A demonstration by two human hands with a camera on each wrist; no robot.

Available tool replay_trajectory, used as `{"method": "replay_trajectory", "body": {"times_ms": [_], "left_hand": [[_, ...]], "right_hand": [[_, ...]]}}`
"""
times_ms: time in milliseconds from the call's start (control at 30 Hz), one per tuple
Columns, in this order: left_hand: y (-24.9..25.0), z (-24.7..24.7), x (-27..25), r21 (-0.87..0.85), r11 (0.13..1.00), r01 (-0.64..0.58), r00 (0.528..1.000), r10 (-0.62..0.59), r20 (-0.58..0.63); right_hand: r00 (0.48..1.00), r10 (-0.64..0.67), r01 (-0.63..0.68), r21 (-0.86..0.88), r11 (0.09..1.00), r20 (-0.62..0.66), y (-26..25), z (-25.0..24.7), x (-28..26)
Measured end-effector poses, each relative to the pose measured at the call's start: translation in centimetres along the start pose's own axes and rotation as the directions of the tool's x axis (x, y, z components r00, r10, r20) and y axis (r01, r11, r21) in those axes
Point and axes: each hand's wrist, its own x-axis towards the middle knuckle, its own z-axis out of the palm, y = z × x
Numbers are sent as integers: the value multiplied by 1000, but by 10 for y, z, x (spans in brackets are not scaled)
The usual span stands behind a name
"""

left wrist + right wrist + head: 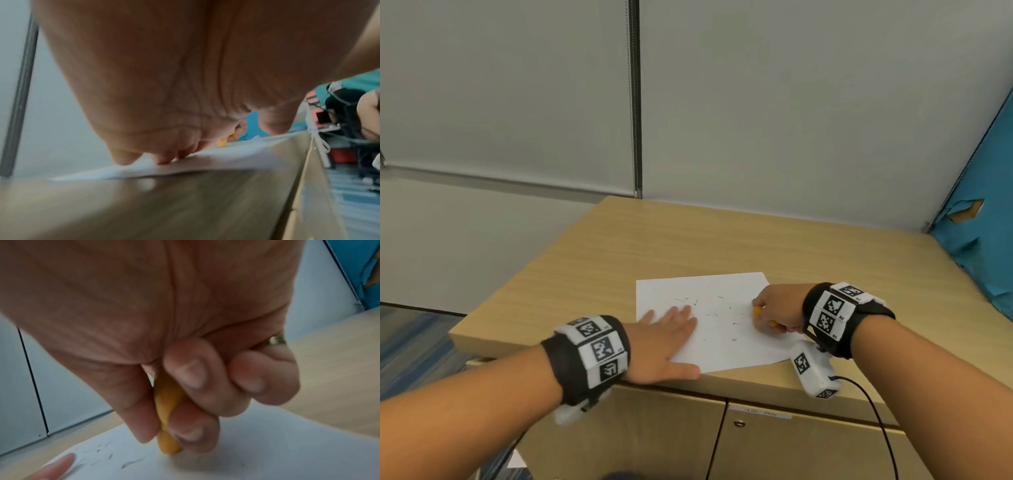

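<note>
At the left, the left hand (667, 339) is laid flat on the sheet of paper (726, 346). Its fingers (164, 160) are straight and spread, so the sheet's 8 o'clock corner is pressed onto the worktop (640, 246) and nothing is gripped. Short dark shreds (709, 308) are scattered across the middle of the sheet and are judged to be rubbings. At the sheet's 3 o'clock edge an orange eraser (167, 415) is stood nearly upright with its lower end on the paper. It is pinched by the right hand (779, 313) between the thumb and the curled fingers (191, 374), one of which carries a ring (277, 340).

The step in hand is judged to be rubbing out near the right edge, with the sheet pinned against sliding. Whether any mark is left under the eraser cannot be told, since that patch is blurred.

For the next move, short strokes under moderate pressure would be called for, directed toward 3 o'clock — away from the pinning hand — so that the paper is drawn taut rather than buckled. The flat hand's pressure would be needed throughout, and the shreds would then have to be swept off the sheet.
</note>
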Motion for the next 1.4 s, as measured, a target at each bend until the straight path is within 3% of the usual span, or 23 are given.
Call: {"method": "replay_trajectory", "body": {"times_ms": [100,167,267,367,433,500,567,633,733,800,900,967,1067,1267,1400], "left_hand": [[18,-4,11,-56,994,-91,995,89,-33],[18,-10,15,-34,998,-60,996,57,-71],[-5,-21,26,-16,986,165,983,-166,-78],[-26,-33,33,-61,922,382,923,-384,-22],[-22,-38,30,-56,945,322,946,-320,49],[-12,-39,25,-90,984,154,984,-144,102],[-8,-38,24,-124,991,58,993,-44,113],[-15,-38,25,-101,991,84,993,-75,94],[-29,-39,25,-20,976,215,975,-213,69],[-32,-39,23,2,985,171,979,-170,110],[-30,-41,17,-110,994,17,992,-3,124],[-32,-43,12,-148,989,16,997,-5,74],[-41,-43,5,-98,990,104,994,-100,42],[-61,-30,-21,-176,976,125,991,-132,-24],[-60,-20,-36,-290,951,104,962,-171,-214]], "right_hand": [[1000,9,-9,-36,999,-10,-2,2,-1],[1000,19,-19,5,1000,-10,0,4,-2],[1000,18,-17,59,998,-16,2,6,-4],[1000,6,-5,40,999,-11,-1,6,-6],[1000,6,-5,30,1000,-24,-3,5,-7],[1000,2,-2,20,1000,-28,-4,6,-8],[1000,0,0,9,1000,-26,-4,6,-9],[1000,-1,1,5,1000,-23,-4,7,-9],[1000,0,1,54,999,-24,-3,8,-8],[1000,0,1,73,997,-15,-3,7,-9],[1000,-11,7,179,984,16,2,4,-10],[1000,7,-8,290,957,4,12,1,-8],[997,50,-26,340,940,-63,33,-4,-9],[964,208,-150,304,941,-168,83,-5,-26],[931,242,-261,-32,965,-273,96,-6,-36]]}}
